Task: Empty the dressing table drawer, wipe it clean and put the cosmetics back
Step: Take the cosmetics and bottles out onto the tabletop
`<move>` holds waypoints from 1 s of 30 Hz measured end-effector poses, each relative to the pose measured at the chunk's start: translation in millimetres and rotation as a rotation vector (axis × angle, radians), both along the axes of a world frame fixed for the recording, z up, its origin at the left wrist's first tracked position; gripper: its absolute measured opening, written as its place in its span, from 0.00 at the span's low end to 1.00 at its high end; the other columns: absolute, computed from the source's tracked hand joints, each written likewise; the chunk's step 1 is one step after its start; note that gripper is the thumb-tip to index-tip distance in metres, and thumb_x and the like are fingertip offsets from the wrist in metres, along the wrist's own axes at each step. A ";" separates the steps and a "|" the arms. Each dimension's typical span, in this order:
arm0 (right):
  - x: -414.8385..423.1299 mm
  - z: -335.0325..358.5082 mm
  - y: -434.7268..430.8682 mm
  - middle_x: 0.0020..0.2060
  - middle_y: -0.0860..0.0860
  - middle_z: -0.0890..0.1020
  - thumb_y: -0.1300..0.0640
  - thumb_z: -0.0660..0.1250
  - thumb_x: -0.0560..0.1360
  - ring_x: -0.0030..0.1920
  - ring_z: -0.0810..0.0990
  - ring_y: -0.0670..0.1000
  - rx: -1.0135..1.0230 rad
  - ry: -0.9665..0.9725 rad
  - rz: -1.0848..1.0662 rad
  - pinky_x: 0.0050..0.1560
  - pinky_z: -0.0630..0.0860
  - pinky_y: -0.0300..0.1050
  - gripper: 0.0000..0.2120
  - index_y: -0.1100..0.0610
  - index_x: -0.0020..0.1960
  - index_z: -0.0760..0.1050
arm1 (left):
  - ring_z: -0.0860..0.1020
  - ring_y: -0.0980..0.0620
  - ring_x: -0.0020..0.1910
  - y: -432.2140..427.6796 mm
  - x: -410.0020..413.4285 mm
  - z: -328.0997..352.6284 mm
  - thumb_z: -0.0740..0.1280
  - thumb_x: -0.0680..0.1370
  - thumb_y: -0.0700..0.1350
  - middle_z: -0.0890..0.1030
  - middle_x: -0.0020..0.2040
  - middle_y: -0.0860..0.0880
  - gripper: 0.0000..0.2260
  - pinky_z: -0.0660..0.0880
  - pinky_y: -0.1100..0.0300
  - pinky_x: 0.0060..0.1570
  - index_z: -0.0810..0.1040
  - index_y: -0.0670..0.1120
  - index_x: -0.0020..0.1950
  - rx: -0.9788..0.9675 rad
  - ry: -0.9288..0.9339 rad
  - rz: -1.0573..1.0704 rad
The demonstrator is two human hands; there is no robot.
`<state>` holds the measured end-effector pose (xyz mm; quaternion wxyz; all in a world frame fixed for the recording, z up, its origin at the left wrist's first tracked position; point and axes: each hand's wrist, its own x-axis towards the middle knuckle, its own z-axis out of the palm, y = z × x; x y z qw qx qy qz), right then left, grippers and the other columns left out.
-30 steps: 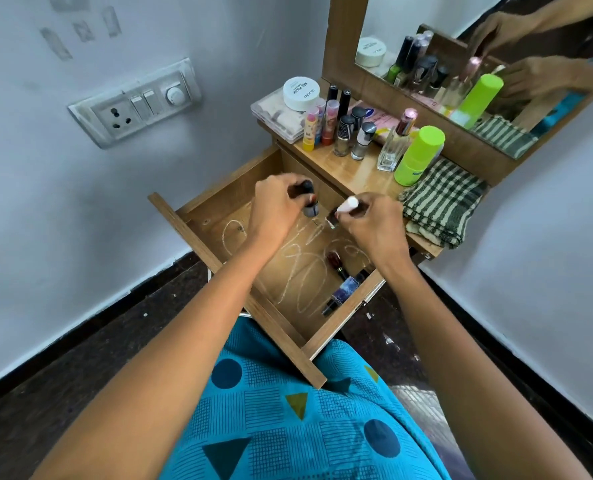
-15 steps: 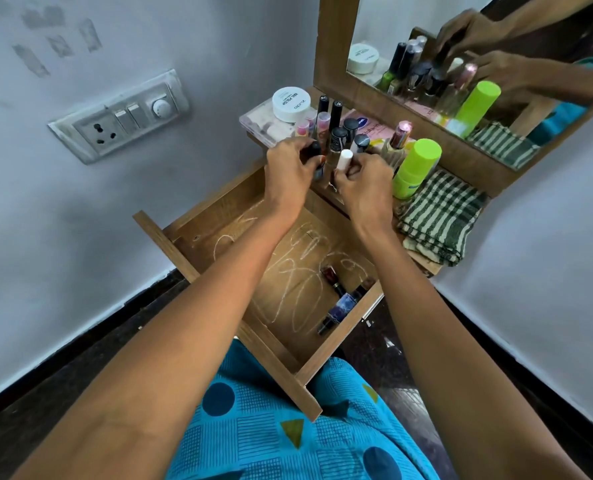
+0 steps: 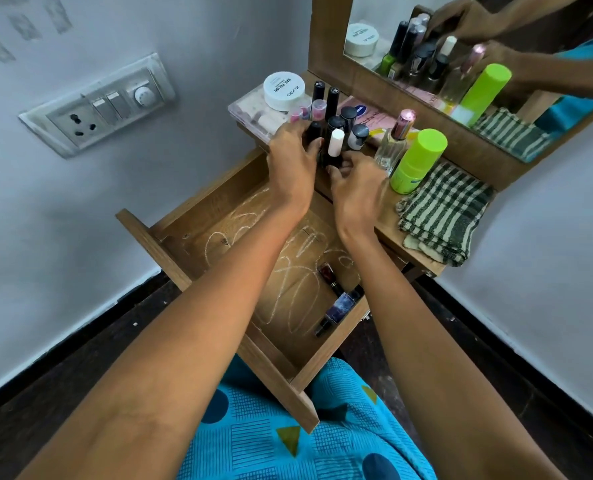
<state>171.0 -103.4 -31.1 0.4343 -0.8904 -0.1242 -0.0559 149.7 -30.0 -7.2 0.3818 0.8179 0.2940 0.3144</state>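
Head view: my left hand (image 3: 290, 164) grips a glossy black bottle (image 3: 314, 133), my right hand (image 3: 355, 192) pinches a white-capped bottle (image 3: 336, 142) on the wooden desk (image 3: 388, 216); the chalk-scribbled drawer (image 3: 219, 216) hangs open.

Diffuse, cool light, moderately bright. Soft shadow on wall (image 3: 80, 220) left of drawer (image 3: 156, 258). Small glare spot on pink perfume cap (image 3: 407, 117). Strong wide-angle bowing toward edges. Right hand (image 3: 355, 192) slightly motion-soft; lower corners dim, smeared.
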 end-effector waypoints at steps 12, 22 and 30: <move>-10.1 6.9 -22.3 0.39 0.54 0.79 0.65 0.68 0.73 0.41 0.80 0.52 0.022 0.065 0.083 0.49 0.79 0.49 0.10 0.66 0.53 0.77 | 0.80 0.52 0.51 -5.0 -14.4 -15.3 0.68 0.73 0.36 0.82 0.53 0.44 0.12 0.73 0.67 0.54 0.78 0.39 0.57 -0.078 -0.034 0.018; -45.8 -9.0 -71.9 0.47 0.56 0.83 0.66 0.66 0.73 0.46 0.81 0.53 -0.366 0.262 0.417 0.53 0.78 0.49 0.08 0.61 0.50 0.80 | 0.78 0.55 0.49 -25.1 -62.7 -59.8 0.65 0.74 0.33 0.82 0.52 0.44 0.11 0.70 0.71 0.50 0.79 0.41 0.55 -0.051 0.198 -0.340; -55.9 -9.9 -84.5 0.56 0.55 0.80 0.63 0.66 0.74 0.54 0.80 0.56 -0.889 0.299 0.743 0.58 0.75 0.50 0.10 0.54 0.52 0.81 | 0.78 0.45 0.52 -36.3 -74.8 -100.6 0.62 0.77 0.37 0.79 0.54 0.41 0.10 0.76 0.56 0.53 0.77 0.39 0.56 -0.067 0.698 -0.760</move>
